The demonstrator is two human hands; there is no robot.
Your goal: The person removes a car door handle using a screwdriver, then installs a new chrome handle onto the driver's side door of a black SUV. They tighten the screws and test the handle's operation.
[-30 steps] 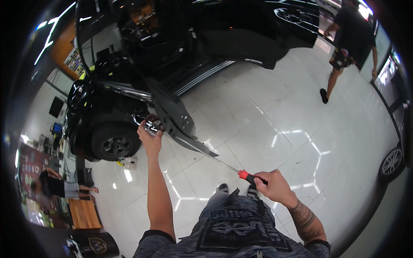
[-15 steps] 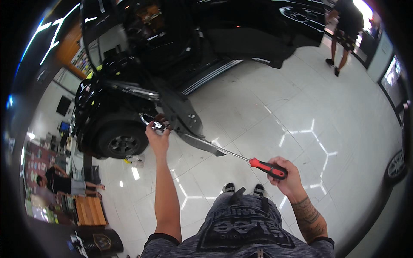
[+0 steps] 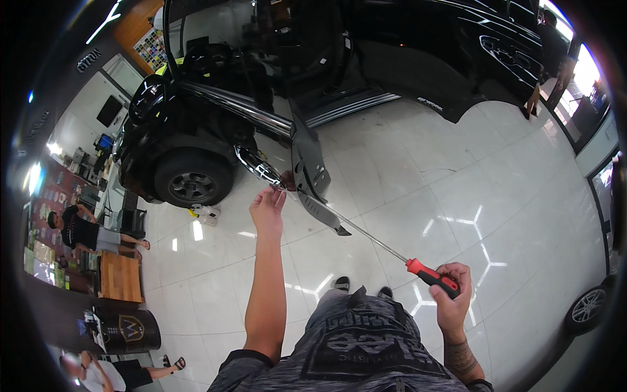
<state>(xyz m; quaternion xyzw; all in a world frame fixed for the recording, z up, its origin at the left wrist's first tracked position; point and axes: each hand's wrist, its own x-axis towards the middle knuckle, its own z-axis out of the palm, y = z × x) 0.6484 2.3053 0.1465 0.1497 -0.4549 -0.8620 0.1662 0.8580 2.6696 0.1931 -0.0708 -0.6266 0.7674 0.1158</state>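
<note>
My right hand [image 3: 450,287] is closed around the red and black handle of a long screwdriver [image 3: 432,275]. Its thin shaft runs up and left to the edge of a black car's open door [image 3: 310,163], where the tip cannot be made out. At the door's outer face, a chrome door handle [image 3: 257,164] catches the light. My left hand [image 3: 268,206] has its fingertips pinched at the near end of that handle, a little left of the door edge.
The black car's front wheel [image 3: 193,178] stands left of the door, with a white and yellow bottle [image 3: 206,214] on the floor beside it. People are at the left and far right. Another wheel [image 3: 588,307] shows at the right, and a wooden bench [image 3: 121,277] at the left.
The view has shifted. My left fingers have moved to the near end of the chrome handle, more of which now shows. The screwdriver stays in my right hand, still pointing at the door edge.
</note>
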